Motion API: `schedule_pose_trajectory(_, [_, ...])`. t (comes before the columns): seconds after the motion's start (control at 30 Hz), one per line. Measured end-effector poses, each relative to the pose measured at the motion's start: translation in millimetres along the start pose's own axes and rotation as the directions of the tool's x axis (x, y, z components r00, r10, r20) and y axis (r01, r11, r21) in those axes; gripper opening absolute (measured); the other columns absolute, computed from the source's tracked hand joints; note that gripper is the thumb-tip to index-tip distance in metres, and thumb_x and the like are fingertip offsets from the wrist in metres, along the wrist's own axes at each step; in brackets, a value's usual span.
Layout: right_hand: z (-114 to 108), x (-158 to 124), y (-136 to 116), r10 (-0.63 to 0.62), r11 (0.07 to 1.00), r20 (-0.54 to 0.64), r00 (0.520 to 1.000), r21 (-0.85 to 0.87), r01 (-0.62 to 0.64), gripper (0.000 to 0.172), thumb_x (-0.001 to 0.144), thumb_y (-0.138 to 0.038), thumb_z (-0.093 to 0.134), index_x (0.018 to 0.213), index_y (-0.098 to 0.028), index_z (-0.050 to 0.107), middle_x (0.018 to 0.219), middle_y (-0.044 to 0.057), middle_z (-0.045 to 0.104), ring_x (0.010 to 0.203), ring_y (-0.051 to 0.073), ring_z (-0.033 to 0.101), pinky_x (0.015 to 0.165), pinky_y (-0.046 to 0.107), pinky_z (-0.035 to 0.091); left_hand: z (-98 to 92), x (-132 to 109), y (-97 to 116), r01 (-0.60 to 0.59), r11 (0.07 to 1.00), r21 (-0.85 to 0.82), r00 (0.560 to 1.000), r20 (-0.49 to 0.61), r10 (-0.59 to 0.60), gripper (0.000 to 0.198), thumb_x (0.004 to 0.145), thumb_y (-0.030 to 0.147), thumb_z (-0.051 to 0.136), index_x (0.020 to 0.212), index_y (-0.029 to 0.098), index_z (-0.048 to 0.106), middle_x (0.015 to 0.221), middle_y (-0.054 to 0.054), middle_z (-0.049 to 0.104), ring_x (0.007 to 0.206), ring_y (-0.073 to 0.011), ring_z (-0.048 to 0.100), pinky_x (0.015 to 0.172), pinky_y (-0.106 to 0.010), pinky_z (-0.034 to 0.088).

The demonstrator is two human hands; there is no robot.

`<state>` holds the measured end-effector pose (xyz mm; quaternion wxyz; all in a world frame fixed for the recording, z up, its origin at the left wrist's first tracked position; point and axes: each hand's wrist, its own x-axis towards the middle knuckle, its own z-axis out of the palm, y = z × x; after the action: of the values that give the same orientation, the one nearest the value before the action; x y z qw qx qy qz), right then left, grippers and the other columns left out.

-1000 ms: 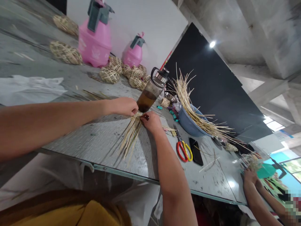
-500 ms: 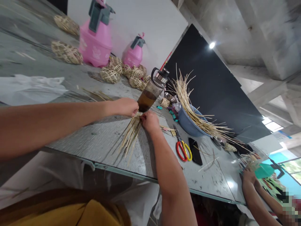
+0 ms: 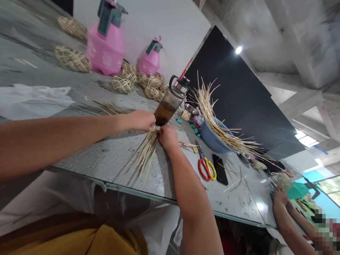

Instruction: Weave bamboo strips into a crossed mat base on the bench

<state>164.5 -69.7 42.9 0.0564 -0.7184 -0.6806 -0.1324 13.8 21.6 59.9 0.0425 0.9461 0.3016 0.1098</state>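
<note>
Pinched in close, our left hand [image 3: 145, 120] and right hand [image 3: 168, 137] both have hold of the pale strips [image 3: 145, 153], fingers curled in with barely any gap we can see; our exact fingertip contact is too small to make out. The gathered end of the strips lies between our two hands, just under the fingertips, and the loose ends fan out below the grip toward our edge of the table [image 3: 90, 156].

On that grey table, largest first, we see a blue basin [image 3: 214, 138] well to the right of our grip, with a sheaf of long strips lying across it. Beyond our left forearm are a big pink sprayer [image 3: 106, 47] and a smaller pink sprayer [image 3: 150, 63]. Just behind our fingers is a drink bottle [image 3: 168, 104] part full of brown liquid. Several woven balls [image 3: 123, 84] sit by the sprayers. Right of our right forearm lie the red-and-yellow scissors [image 3: 204, 170], then a black phone [image 3: 220, 170] beside them. Smallest are the teal clips [image 3: 196, 130] near the basin.
</note>
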Motion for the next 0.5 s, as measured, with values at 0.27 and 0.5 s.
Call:
schedule_pose_trajectory(0.27, [-0.7,1.3,0.9,-0.013,1.000,0.012,1.000,-0.017,0.013,0.014,0.095,-0.026,0.058,0.091,-0.017,0.067,0.105,0.008,0.067,0.096,0.019,0.060,0.074,0.026,0.043,9.0,4.2,-7.0,-0.016,0.998,-0.063,0.998,-0.056,0.013,0.009,0.071,0.016,0.064,0.062,0.018,0.065,0.065,-0.009,0.066,0.063,-0.0207,0.058,0.061,-0.031,0.032])
schedule_pose_trajectory(0.5, [-2.1,1.6,-0.6,-0.018,1.000,0.025,1.000,-0.001,0.018,0.015,0.093,-0.027,0.060,0.094,-0.016,0.070,0.107,0.010,0.067,0.100,0.021,0.060,0.077,0.026,0.043,13.4,5.5,-9.8,-0.029,0.995,-0.094,0.996,-0.085,0.021,0.009,0.070,0.017,0.063,0.061,0.018,0.063,0.063,-0.010,0.065,0.063,-0.0223,0.059,0.061,-0.032,0.032])
